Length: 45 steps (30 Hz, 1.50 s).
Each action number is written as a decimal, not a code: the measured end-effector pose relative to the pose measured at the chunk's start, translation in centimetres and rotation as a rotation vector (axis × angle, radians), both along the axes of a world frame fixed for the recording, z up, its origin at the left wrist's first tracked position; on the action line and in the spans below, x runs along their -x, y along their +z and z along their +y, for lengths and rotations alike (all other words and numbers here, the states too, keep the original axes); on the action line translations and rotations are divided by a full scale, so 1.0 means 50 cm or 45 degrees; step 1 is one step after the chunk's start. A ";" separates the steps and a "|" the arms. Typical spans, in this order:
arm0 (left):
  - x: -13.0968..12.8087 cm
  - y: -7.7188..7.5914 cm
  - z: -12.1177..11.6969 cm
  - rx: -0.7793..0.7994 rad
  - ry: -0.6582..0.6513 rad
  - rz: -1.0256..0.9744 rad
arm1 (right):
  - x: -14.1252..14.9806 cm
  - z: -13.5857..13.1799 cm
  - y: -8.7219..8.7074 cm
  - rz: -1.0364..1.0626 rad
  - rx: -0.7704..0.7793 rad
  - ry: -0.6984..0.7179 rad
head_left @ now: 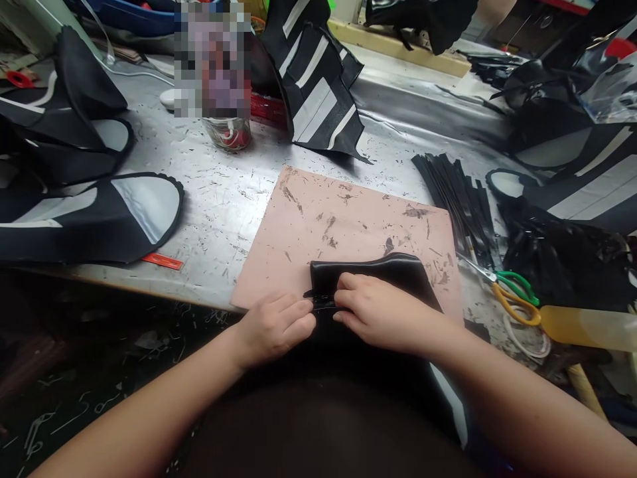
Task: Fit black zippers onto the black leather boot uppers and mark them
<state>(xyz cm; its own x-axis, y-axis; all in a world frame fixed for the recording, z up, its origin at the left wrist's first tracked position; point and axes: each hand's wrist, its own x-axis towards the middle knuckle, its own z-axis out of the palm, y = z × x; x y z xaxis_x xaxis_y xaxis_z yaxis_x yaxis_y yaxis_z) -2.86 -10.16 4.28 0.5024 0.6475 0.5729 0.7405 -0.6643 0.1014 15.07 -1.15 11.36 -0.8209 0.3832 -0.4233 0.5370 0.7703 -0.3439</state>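
I have left hand (279, 325) and right hand (374, 312) curled nearly closed, pinching the black leathery piece (399, 271) between and beyond them; it looks light, supple, slick, best held by its edges.

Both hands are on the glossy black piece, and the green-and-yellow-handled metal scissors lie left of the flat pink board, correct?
Wrong side: the head view shows the scissors right of the pink board; left hand and right hand are on the black piece.

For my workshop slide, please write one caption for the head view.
Left hand and right hand grip a glossy black piece over a pink board, scissors nearby.
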 end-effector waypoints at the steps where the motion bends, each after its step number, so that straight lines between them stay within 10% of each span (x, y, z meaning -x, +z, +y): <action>1: 0.002 0.000 -0.001 0.007 0.001 0.022 | 0.002 -0.001 -0.001 -0.020 -0.019 -0.002; 27: 0.007 -0.031 -0.038 0.199 -0.039 -0.208 | 0.023 -0.008 -0.008 -0.164 -0.137 -0.009; 45: -0.006 0.005 -0.019 -0.097 -0.005 0.313 | -0.003 0.023 0.016 -0.218 -0.054 0.026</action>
<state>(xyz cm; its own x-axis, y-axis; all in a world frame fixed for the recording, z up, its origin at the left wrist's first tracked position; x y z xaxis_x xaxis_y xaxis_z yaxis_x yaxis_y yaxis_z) -2.55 -11.11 4.54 0.6350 0.6049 0.4806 0.7342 -0.6661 -0.1317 15.24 0.00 12.14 -0.7459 0.3877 -0.5415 0.5689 0.7937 -0.2153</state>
